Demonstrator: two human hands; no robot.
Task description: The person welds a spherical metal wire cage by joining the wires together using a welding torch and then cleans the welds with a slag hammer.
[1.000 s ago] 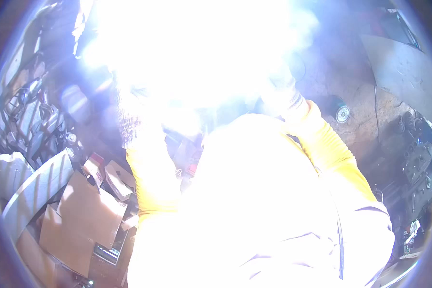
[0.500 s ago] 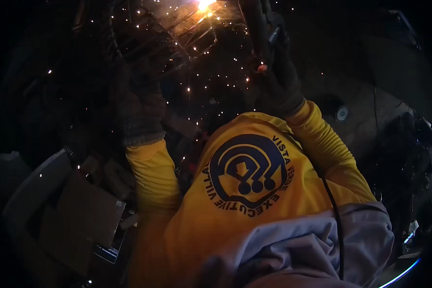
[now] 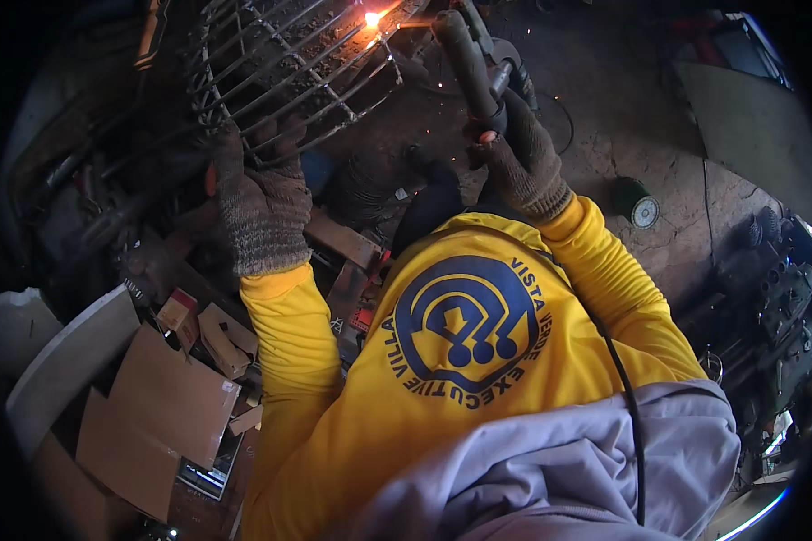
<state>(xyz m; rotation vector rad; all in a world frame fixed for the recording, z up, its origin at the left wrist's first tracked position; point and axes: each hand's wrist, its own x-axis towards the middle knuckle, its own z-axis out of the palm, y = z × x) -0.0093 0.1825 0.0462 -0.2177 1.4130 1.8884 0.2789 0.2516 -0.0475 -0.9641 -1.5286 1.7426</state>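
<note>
Brown floor beneath; metal grid beyond left hand, near edge gripped

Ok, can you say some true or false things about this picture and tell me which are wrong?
1. The left hand in a brown knitted glove touches a curved grid of grey metal bars. True.
2. The right hand in a brown knitted glove is empty. False: the right hand holds a thick greyish cylindrical tool.
3. A bright orange-white glow shines at the grid. True.
4. A flat brown cardboard sheet lies on the person's right. False: the cardboard sheet lies on the left.
</note>
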